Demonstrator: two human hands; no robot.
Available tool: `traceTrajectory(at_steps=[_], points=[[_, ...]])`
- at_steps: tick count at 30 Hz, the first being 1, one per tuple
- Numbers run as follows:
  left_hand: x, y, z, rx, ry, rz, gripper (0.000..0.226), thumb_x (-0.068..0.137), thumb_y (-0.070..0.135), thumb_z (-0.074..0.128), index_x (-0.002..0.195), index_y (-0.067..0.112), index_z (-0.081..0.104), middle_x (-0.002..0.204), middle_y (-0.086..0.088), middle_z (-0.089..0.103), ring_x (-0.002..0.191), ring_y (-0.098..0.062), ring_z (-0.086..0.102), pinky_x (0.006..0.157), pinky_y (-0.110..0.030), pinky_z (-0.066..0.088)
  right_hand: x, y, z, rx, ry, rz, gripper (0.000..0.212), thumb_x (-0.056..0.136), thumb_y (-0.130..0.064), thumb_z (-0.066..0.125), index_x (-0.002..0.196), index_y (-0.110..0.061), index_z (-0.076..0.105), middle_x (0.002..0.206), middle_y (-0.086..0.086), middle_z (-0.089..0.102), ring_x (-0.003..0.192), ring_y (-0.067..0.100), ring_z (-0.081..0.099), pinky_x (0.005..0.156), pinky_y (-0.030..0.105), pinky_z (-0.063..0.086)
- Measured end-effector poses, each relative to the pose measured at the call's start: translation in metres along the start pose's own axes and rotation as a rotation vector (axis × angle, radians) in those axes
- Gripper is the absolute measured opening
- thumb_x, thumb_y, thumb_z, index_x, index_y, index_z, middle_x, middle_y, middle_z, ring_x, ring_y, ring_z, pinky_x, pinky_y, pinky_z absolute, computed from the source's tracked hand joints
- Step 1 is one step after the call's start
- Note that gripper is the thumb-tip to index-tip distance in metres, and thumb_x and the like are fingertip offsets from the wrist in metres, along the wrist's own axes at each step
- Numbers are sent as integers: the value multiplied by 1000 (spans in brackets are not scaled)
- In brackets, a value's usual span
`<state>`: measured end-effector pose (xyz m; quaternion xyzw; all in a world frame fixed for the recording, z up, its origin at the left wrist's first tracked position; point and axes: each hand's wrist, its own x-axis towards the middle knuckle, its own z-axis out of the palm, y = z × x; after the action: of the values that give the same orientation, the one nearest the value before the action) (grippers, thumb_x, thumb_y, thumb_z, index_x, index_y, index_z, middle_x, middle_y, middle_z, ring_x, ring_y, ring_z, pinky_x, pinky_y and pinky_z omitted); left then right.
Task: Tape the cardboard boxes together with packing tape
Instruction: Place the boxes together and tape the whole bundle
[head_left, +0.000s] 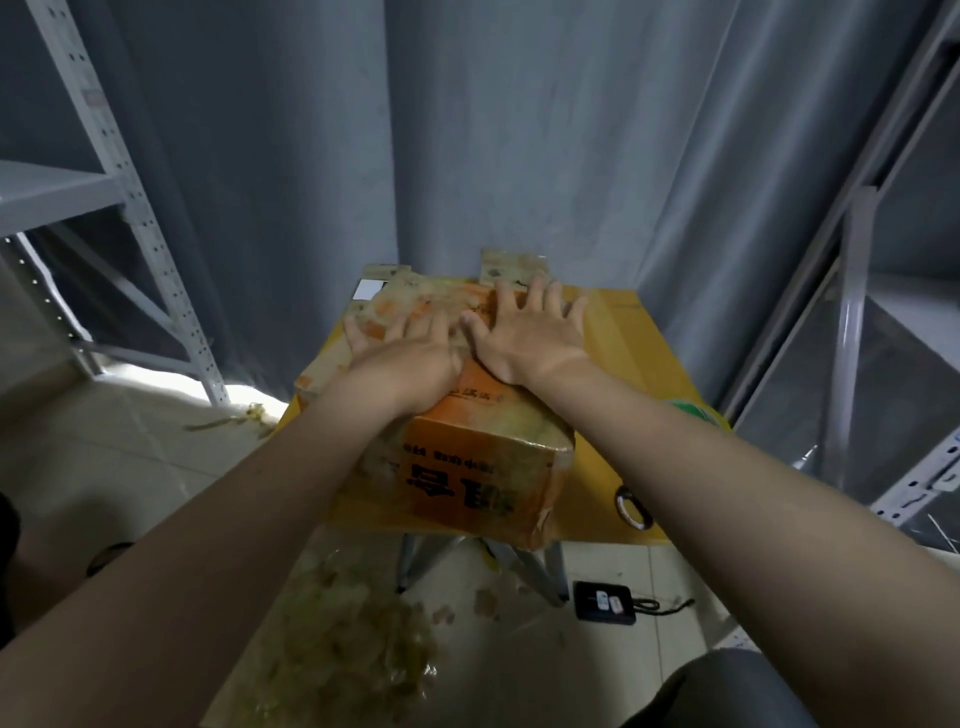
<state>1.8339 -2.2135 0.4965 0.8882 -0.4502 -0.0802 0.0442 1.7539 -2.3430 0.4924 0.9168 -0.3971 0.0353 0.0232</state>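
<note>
**Both palms flat on the taped box**

The fingers of the right hand (530, 338) are straight and spread, pressed flat on the top of the orange cardboard box (467, 467) near its far end. The left hand (410, 358) lies just beside it, the two touching at the thumbs. Its fingers are also stretched out over the top's left side, and it grips nothing. Both forearms cross the near half of the box and hide much of its top.

The box is wrapped in cloudy, wrinkled tape and sits along the middle of a yellow table (623, 332), its printed end overhanging the near edge. Two pale flaps (511, 265) stick up at the far end. Only one box is plain to see; whether a second is bound against its left side cannot be told.

By the table's near right corner lies one small ring-shaped object (631, 506). At the right edge a green item (693, 410) is partly hidden by the right forearm.

On the floor are one heap of crumpled tape (353, 639) and one black device (605, 600) with a cord. Two metal racks flank the table, left (130, 208) and right (857, 260), before a grey curtain (519, 130).
</note>
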Motion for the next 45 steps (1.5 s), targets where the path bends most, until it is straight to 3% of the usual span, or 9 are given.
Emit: traceTrajectory(at_steps=[8, 18, 21, 25, 29, 32, 36, 40, 45], points=[[1, -1, -2, 17, -35, -21, 57, 108, 40, 18, 164, 29, 9, 173, 6, 9, 160, -17, -5, 116, -76, -13, 49, 16, -4, 58, -53, 104, 87, 98, -77, 13, 152, -17, 45, 157, 13, 45, 146, 36, 32, 112, 57, 30], [-1, 4, -2, 15, -8, -48, 48, 110, 36, 18, 158, 33, 19, 171, 10, 13, 159, -15, -3, 118, -75, -9, 111, 38, -4, 347, -151, 152, 39, 104, -13, 37, 134, -6, 60, 139, 18, 61, 98, 31, 63, 82, 38, 47], [0, 6, -2, -5, 7, -60, 47, 109, 36, 19, 155, 34, 21, 169, 11, 17, 159, -15, -1, 118, -74, -9, 119, 41, -3, 499, -158, 205, 34, 108, -13, 37, 132, 1, 57, 142, 24, 56, 104, 35, 57, 83, 39, 44], [-2, 7, 2, -2, 165, -94, 57, 98, 46, 33, 152, 30, 25, 164, 0, 26, 156, -27, 8, 113, -82, 0, 97, 54, -6, 926, 7, 320, 28, 102, -16, 50, 79, -9, 64, 98, 16, 63, 64, 22, 48, 53, 31, 34], [-1, -2, -8, -88, 257, -296, 84, 83, 64, 49, 153, 29, 20, 164, -15, 27, 154, -47, 9, 108, -86, 9, 52, 59, -18, 1043, -206, 386, 39, 106, -45, 42, 120, -11, 55, 111, 12, 56, 93, 36, 58, 70, 46, 48], [7, -16, -24, -391, 158, -457, 89, 90, 70, 43, 159, 22, 12, 155, -16, 46, 146, -44, 36, 114, -69, 28, 31, 53, -27, 1047, -327, 398, 58, 107, -60, 29, 117, -8, 52, 106, 13, 61, 99, 43, 61, 85, 61, 53], [1, -19, -50, -743, 260, -480, 85, 96, 65, 46, 159, 13, 25, 162, -20, 33, 145, -43, 38, 118, -51, 35, 19, 40, -47, 1138, -44, 318, 37, 109, -40, 35, 107, -9, 54, 87, 10, 58, 78, 29, 61, 70, 32, 46], [-20, -25, -74, -859, 491, -462, 60, 101, 52, 42, 147, 13, 44, 155, -19, 33, 138, -45, 42, 114, -48, 36, 0, 37, -83, 1164, 216, 267, 39, 99, -38, 41, 94, -10, 67, 104, 14, 73, 110, 40, 65, 104, 46, 49], [-47, -25, -83, -1117, 640, -441, 82, 99, 73, 35, 148, 7, 34, 155, -21, 39, 136, -42, 48, 112, -52, 40, -29, 35, -111, 1137, 473, 219, 51, 103, -44, 42, 66, -12, 56, 71, 4, 62, 107, 37, 63, 89, 45, 50]])
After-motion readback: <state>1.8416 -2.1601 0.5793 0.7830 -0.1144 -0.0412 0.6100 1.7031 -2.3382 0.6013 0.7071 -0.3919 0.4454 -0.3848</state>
